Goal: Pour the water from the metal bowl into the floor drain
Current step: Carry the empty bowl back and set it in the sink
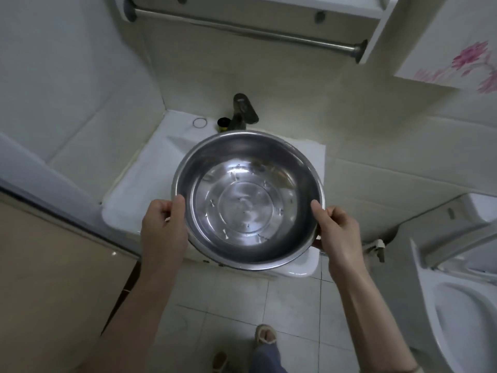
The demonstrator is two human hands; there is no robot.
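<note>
A round metal bowl is held level above the white washbasin, with clear water lying in its bottom. My left hand grips the bowl's left rim, thumb over the edge. My right hand grips the right rim the same way. No floor drain shows anywhere on the tiled floor in this view.
A dark tap stands behind the bowl, with a small black-and-yellow cap and a thin ring on the basin ledge. A toilet is at the right, a door at the left, a towel rail overhead. My sandalled foot is below.
</note>
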